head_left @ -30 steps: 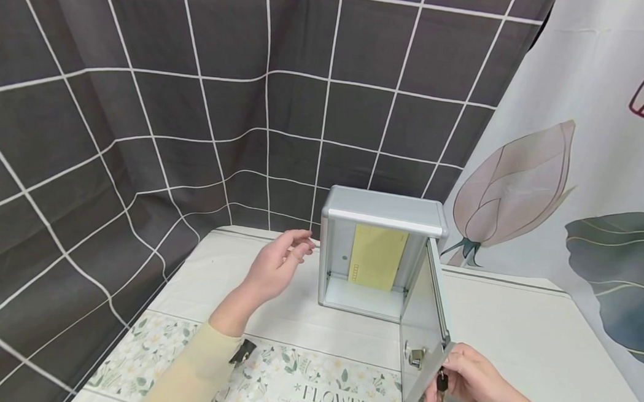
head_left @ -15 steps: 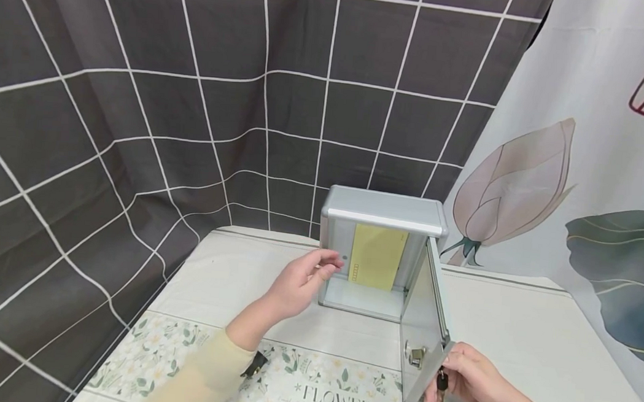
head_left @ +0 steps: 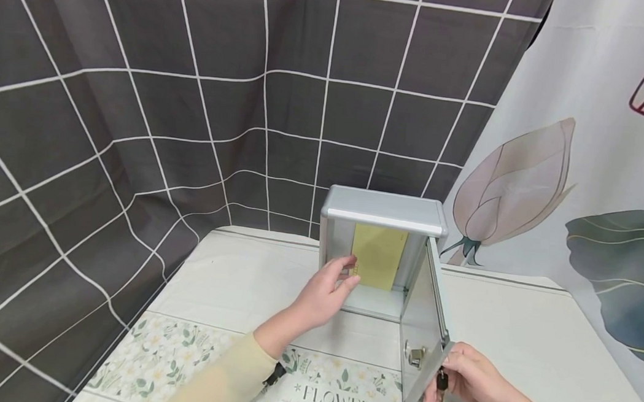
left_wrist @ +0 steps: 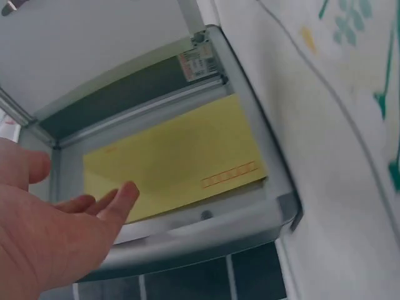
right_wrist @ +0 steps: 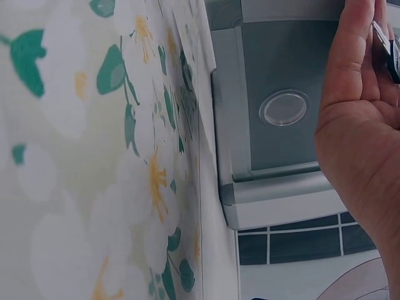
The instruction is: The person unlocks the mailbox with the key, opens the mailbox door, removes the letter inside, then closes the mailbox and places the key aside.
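A silver metal letter box [head_left: 385, 206] stands upright on the table, its hinged door [head_left: 422, 330] swung out to the front right. Inside, a yellow envelope [head_left: 379, 254] leans on the back wall. My left hand [head_left: 322, 293] reaches into the opening, fingers extended and thumb apart, fingertips overlapping the envelope's left edge in the head view. In the left wrist view the hand [left_wrist: 62, 231] is beside the envelope [left_wrist: 175, 156], holding nothing. My right hand [head_left: 474, 379] grips the door's free edge. Near its fingers hangs a black-headed key [head_left: 442, 380]; a lock [head_left: 416, 357] sits on the door's inner face.
A white tablecloth [head_left: 229, 275] with a floral band and the word FLOWER covers the table. Behind it hangs a dark grid-patterned curtain [head_left: 195, 107]. On the right is a white curtain [head_left: 599, 107] with a lotus print.
My left hand has moved right, from beside the box into its opening and up to the envelope. The right hand and the door have stayed in place.
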The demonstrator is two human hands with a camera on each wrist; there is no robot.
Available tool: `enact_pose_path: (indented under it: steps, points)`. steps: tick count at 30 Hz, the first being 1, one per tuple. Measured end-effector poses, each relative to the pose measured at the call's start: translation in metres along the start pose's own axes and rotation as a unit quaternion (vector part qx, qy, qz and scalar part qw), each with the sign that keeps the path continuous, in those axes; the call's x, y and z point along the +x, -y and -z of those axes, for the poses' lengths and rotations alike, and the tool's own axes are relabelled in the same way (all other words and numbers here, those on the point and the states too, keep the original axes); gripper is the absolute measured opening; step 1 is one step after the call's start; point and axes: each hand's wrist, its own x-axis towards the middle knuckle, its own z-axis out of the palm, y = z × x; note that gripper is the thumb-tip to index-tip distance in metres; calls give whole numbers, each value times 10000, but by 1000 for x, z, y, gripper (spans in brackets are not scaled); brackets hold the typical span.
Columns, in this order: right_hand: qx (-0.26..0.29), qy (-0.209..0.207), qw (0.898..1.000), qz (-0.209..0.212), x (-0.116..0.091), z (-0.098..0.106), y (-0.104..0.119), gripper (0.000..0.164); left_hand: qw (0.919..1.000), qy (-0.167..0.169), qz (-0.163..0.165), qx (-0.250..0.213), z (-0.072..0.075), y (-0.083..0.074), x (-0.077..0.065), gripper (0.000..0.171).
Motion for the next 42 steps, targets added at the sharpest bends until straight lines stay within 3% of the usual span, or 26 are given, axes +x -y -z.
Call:
enact_pose_path:
  steps: [6, 13, 21, 35, 42]
  points:
    - [-53, 34, 10000, 28, 0, 0, -2, 61, 9978, -280, 470, -366, -14, 9, 10, 63]
    - [-9, 49, 10000, 18, 0, 0, -3, 60, 9913, -800, 867, -589, -27, 5, 24, 67]
    - [-42, 65, 10000, 27, 1, 0, -3, 60, 9868, -1270, 975, -228, -35, 4, 33, 62]
    - [-41, -4, 10000, -5, -1, -1, -2, 56, 9810, -1356, 1381, 93, -41, 8, 43, 71]
    - [18, -34, 10000, -38, 0, -1, -1, 55, 9828, -1331, 1275, 79, -43, 12, 47, 61]
